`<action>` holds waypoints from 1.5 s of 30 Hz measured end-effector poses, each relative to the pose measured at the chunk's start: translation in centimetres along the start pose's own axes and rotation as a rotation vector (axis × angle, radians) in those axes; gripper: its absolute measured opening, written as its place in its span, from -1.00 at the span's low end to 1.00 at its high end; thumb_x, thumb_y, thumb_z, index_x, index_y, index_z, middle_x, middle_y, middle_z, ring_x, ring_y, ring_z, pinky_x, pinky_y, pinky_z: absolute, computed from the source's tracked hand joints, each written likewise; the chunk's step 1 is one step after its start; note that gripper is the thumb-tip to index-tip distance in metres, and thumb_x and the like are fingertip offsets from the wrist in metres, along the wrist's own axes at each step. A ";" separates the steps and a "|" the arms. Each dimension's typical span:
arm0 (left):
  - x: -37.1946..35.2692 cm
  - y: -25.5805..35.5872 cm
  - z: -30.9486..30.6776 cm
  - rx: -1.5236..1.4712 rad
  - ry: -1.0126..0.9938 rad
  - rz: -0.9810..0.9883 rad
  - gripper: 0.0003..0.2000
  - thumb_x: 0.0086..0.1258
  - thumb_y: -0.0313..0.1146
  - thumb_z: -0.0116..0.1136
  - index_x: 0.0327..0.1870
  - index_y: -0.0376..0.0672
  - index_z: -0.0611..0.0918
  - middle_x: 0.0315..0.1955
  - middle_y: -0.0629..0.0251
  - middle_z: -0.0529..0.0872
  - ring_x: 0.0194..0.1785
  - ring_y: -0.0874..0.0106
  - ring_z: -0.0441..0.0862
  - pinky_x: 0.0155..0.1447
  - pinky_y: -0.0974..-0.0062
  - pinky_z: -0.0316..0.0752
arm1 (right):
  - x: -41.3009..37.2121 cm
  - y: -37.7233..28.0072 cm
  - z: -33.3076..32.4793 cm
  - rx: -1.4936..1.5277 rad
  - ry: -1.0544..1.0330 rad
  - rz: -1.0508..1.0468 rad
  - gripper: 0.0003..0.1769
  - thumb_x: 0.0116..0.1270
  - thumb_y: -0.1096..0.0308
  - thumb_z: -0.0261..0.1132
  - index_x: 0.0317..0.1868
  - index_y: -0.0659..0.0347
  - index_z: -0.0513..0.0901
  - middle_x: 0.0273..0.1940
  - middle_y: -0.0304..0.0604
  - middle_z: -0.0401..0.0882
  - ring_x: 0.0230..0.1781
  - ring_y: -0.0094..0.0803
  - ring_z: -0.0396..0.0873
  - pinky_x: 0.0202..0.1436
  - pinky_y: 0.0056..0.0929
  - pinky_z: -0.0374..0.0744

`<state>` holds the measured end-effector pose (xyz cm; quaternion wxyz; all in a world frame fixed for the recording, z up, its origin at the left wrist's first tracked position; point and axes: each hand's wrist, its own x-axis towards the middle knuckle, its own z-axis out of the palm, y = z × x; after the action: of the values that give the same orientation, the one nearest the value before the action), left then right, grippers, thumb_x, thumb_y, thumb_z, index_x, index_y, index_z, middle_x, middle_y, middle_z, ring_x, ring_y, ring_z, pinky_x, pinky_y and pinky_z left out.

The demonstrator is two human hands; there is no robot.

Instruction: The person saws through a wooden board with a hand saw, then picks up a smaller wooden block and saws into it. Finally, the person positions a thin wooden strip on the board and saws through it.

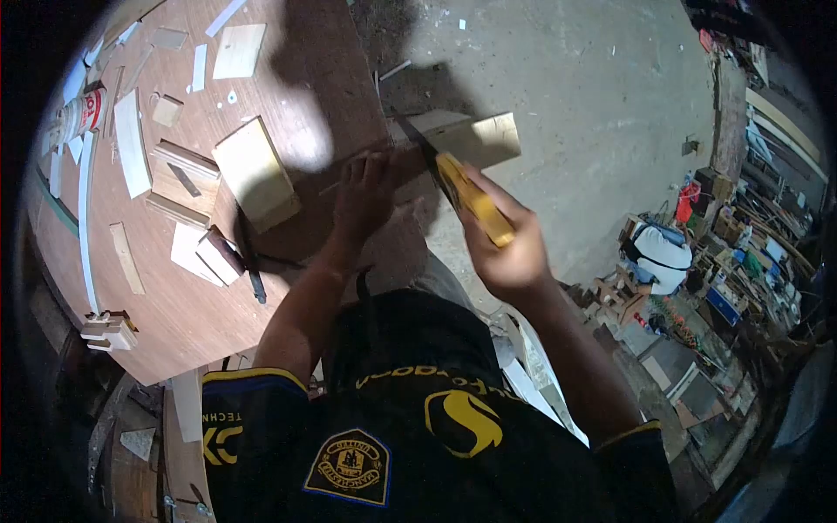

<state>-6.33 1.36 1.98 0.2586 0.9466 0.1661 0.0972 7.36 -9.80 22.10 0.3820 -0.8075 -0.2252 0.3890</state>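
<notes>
Workbench (174, 296), left hand (366, 196) pressing plank (490, 137), saw (466, 196) beside

The table (174, 305) is a reddish-brown wood sheet, smooth, with a faint sheen where the light falls. The plank (475, 135) is pale raw wood, matt. The saw (475, 205) has a yellow handle, plastic by its look and slightly glossy, and a dark, dull metal blade. The block (257, 174) and the strips (131, 144) are the same light unfinished wood, matt. The tube (83, 113) looks like plastic, white and red, with some shine. The floor (567, 87) is grey concrete, rough and dusty. The shirt (418, 436) is dark matt cloth with yellow print.
</notes>
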 end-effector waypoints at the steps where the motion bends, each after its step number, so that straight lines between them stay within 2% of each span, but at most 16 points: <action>1: -0.8 0.5 0.0 -0.007 -0.017 -0.008 -0.19 0.11 0.24 0.39 0.28 -0.16 0.49 0.03 0.09 0.48 0.20 0.07 0.47 0.26 0.06 0.42 | -0.3 -0.2 0.7 -0.046 -0.004 0.004 -0.49 0.45 0.47 0.20 0.35 0.53 0.43 0.20 0.35 0.59 0.26 0.00 0.61 0.32 -0.30 0.55; 10: -0.4 0.2 -0.4 0.047 -0.013 -0.007 -0.25 0.14 0.19 0.40 0.22 -0.20 0.53 0.03 0.08 0.48 0.17 0.06 0.47 0.25 0.06 0.41 | -0.8 2.6 0.9 -0.034 0.089 -0.098 -0.46 0.40 0.47 0.24 0.36 0.48 0.46 0.17 0.20 0.65 0.17 -0.26 0.65 0.24 -0.37 0.57; 13: -0.4 0.3 0.3 0.018 -0.022 -0.010 -0.27 0.14 0.17 0.42 0.19 -0.20 0.53 0.03 0.07 0.48 0.17 0.05 0.46 0.25 0.06 0.41 | -0.3 1.6 -1.9 0.155 0.033 0.254 -0.47 0.38 0.56 0.23 0.37 0.40 0.49 0.11 0.00 0.69 0.08 -0.47 0.62 0.17 -0.50 0.56; 16: -0.3 0.2 0.8 0.045 -0.028 -0.041 -0.37 0.17 0.00 0.42 0.19 -0.19 0.53 0.03 0.07 0.48 0.18 0.04 0.46 0.27 0.05 0.40 | -1.7 3.3 -0.1 0.090 0.110 0.196 -0.59 0.45 0.50 0.23 0.28 0.31 0.61 0.02 0.03 0.74 0.01 -0.40 0.67 0.08 -0.39 0.62; 17: -0.2 -0.1 1.0 0.061 -0.003 -0.039 -0.40 0.17 -0.10 0.39 0.21 -0.18 0.51 0.04 0.06 0.48 0.19 0.04 0.46 0.29 0.04 0.39 | -2.6 5.0 2.0 -0.104 0.193 -0.186 -0.58 0.45 0.48 0.24 0.29 0.29 0.60 -0.04 0.00 0.76 -0.05 -0.40 0.68 0.04 -0.42 0.63; 20: -0.7 -0.7 1.0 0.092 0.012 -0.007 -0.40 0.15 -0.27 0.32 0.27 -0.17 0.49 0.07 0.05 0.49 0.20 0.03 0.46 0.31 0.03 0.38 | -2.9 2.7 2.0 -0.175 0.207 -0.185 -0.51 0.41 0.52 0.23 0.35 0.34 0.53 0.08 0.09 0.70 0.02 -0.52 0.61 0.08 -0.41 0.60; 23: -0.6 -0.9 1.3 0.124 0.036 0.028 -0.39 0.16 -0.33 0.26 0.33 -0.16 0.47 0.09 0.05 0.50 0.20 0.03 0.46 0.31 0.03 0.38 | -0.9 1.5 -1.1 0.024 -0.024 0.285 -0.55 0.41 0.46 0.25 0.29 0.32 0.59 0.03 0.14 0.72 0.03 -0.39 0.67 0.13 -0.37 0.59; 26: -0.7 -1.0 1.3 0.162 0.036 0.020 -0.41 0.19 -0.34 0.23 0.33 -0.15 0.48 0.10 0.07 0.51 0.18 0.05 0.47 0.32 0.06 0.38 | -0.4 3.6 0.8 -0.150 0.153 -0.195 -0.58 0.48 0.38 0.28 0.29 0.31 0.60 -0.29 -0.18 0.69 -0.49 -0.62 0.49 -0.42 -0.56 0.52; 27: -0.7 -1.1 1.2 0.171 0.039 0.024 -0.43 0.19 -0.36 0.21 0.31 -0.14 0.50 0.09 0.08 0.52 0.17 0.06 0.48 0.32 0.08 0.39 | -0.2 2.6 0.6 -0.141 0.150 -0.195 -0.58 0.48 0.38 0.28 0.29 0.31 0.60 -0.29 -0.18 0.69 -0.49 -0.62 0.49 -0.42 -0.56 0.52; 29: -0.4 -1.5 1.3 0.147 0.041 0.035 -0.44 0.19 -0.35 0.21 0.30 -0.14 0.51 0.09 0.10 0.52 0.17 0.07 0.48 0.31 0.09 0.39 | 0.3 0.3 -0.3 -0.067 0.042 0.086 -0.61 0.43 0.40 0.27 0.22 0.36 0.62 -0.02 0.18 0.75 0.02 -0.24 0.75 0.14 -0.38 0.62; 31: -0.6 -1.6 1.8 0.110 0.040 0.030 -0.46 0.19 -0.35 0.21 0.28 -0.14 0.53 0.08 0.12 0.53 0.17 0.09 0.49 0.31 0.10 0.39 | 0.8 0.4 -0.2 -0.107 0.031 0.075 -0.59 0.42 0.40 0.28 0.23 0.38 0.61 0.00 0.18 0.74 0.03 -0.25 0.74 0.15 -0.40 0.61; 33: -0.9 -2.0 2.0 0.107 0.076 0.060 -0.48 0.18 -0.36 0.20 0.25 -0.15 0.56 0.05 0.14 0.53 0.17 0.10 0.49 0.29 0.10 0.40 | 1.1 0.1 0.4 -0.149 0.031 0.055 -0.58 0.49 0.32 0.32 0.28 0.32 0.61 -0.36 -0.23 0.66 -0.56 -0.67 0.41 -0.48 -0.59 0.45; 37: -0.6 -1.4 1.6 0.103 0.031 0.025 -0.47 0.18 -0.36 0.19 0.25 -0.16 0.56 0.02 0.14 0.53 0.16 0.12 0.49 0.26 0.10 0.42 | 2.6 0.3 0.6 -0.006 0.024 0.162 -0.59 0.49 0.34 0.32 0.27 0.34 0.61 -0.33 -0.19 0.66 -0.53 -0.63 0.43 -0.47 -0.56 0.47; 40: -0.4 -1.1 1.1 0.101 -0.056 -0.014 -0.46 0.20 -0.26 0.24 0.26 -0.17 0.55 0.00 0.14 0.53 0.15 0.13 0.50 0.23 0.11 0.44 | 4.2 -0.7 1.4 -0.219 -0.023 0.192 -0.59 0.52 0.38 0.27 0.28 0.39 0.57 -0.04 0.02 0.73 -0.16 -0.44 0.66 -0.13 -0.46 0.66; 43: -2.2 -0.7 1.5 0.269 -0.029 0.081 -0.39 0.21 -0.11 0.31 0.29 -0.16 0.53 0.01 0.13 0.52 0.16 0.13 0.50 0.24 0.11 0.44 | 5.6 3.1 2.2 0.008 0.001 0.035 -0.65 0.44 0.40 0.27 0.13 0.45 0.64 -0.17 0.16 0.76 -0.16 -0.34 0.75 -0.17 -0.35 0.67; 45: -0.3 -0.6 0.4 -0.029 0.026 0.007 -0.40 0.24 -0.12 0.30 0.31 -0.15 0.52 0.02 0.14 0.52 0.19 0.13 0.50 0.26 0.11 0.44 | 6.5 2.8 2.4 0.080 0.028 0.004 -0.63 0.44 0.40 0.26 0.14 0.49 0.62 -0.16 0.21 0.75 -0.13 -0.29 0.76 -0.14 -0.34 0.70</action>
<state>-6.66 1.55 1.31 0.2700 0.9419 0.1648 0.1126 9.49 -6.14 15.89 0.4164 -0.7973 -0.2025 0.3873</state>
